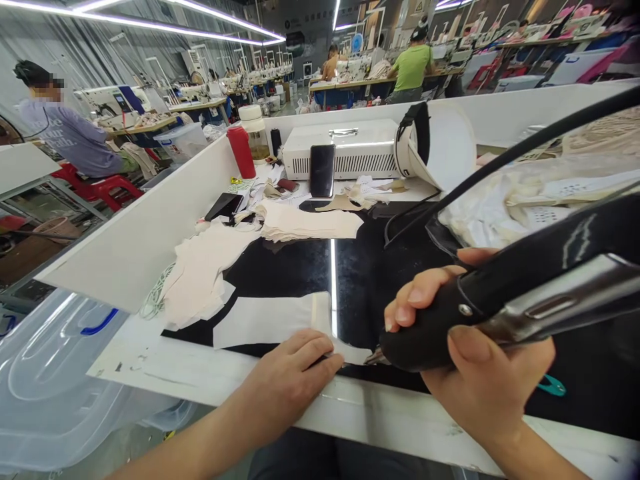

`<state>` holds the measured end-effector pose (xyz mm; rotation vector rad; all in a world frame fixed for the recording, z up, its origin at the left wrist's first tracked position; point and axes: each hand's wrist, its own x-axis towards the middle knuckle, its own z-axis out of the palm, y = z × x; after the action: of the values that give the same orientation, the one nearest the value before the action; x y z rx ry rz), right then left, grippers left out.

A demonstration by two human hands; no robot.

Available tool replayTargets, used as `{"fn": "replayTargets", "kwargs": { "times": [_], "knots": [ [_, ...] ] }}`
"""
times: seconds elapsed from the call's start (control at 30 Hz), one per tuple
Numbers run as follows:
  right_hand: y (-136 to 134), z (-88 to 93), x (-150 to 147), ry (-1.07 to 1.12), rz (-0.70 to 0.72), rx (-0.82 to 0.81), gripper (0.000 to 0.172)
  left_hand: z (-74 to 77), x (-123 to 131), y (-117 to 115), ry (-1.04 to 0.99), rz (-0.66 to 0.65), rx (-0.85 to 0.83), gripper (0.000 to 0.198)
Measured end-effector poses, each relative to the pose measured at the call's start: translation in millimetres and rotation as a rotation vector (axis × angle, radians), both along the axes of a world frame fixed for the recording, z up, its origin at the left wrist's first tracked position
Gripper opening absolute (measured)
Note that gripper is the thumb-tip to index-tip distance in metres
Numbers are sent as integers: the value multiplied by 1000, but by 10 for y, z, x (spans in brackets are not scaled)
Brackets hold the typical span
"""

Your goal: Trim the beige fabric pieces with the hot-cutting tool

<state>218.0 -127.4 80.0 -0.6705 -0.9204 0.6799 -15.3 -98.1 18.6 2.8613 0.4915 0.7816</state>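
Observation:
A white fabric piece [265, 321] lies on the black work surface [295, 270], a cream strip across it near its right part. My left hand [300, 370] rests on the lower edge of this piece, fingers bent and close together, pressing it down. My right hand [480, 360] is wrapped round a black handheld tool [430, 327] with a metal lever and a cable. The tool's metal tip touches or nearly touches the narrow right end of the fabric. Stacks of pale fabric pieces [197, 273] lie behind and to the left.
At the back stand a white vented box [345, 150], a phone [321, 171], a red bottle [241, 152] and a white lamp-like cone [450, 143]. Bagged fabric [500, 200] sits at the right. A teal clip [553, 385] lies near the front edge. People sit at distant tables.

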Motion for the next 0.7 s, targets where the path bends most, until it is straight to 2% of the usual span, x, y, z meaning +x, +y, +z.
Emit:
{"fn": "replayTargets", "kwargs": {
  "times": [0.13, 0.3, 0.4, 0.6, 0.7],
  "knots": [
    [-1, -14, -15, -10, -16, 5, 52, -2, -24, -1, 20, 3, 5, 26],
    [-25, -18, -28, -42, -15, -20, 46, 52, -21, -6, 28, 1, -7, 26],
    [10, -26, -1, -40, -15, -13, 50, 92, -50, 64, -6, 4, -11, 24],
    [309, -64, 205, -89, -102, 18, 47, 114, -193, 398, 0, 86, 26, 28],
    [496, -78, 307, -108, -150, 49, 41, 138, -203, 436, 60, 94, 10, 30]
  ]
}}
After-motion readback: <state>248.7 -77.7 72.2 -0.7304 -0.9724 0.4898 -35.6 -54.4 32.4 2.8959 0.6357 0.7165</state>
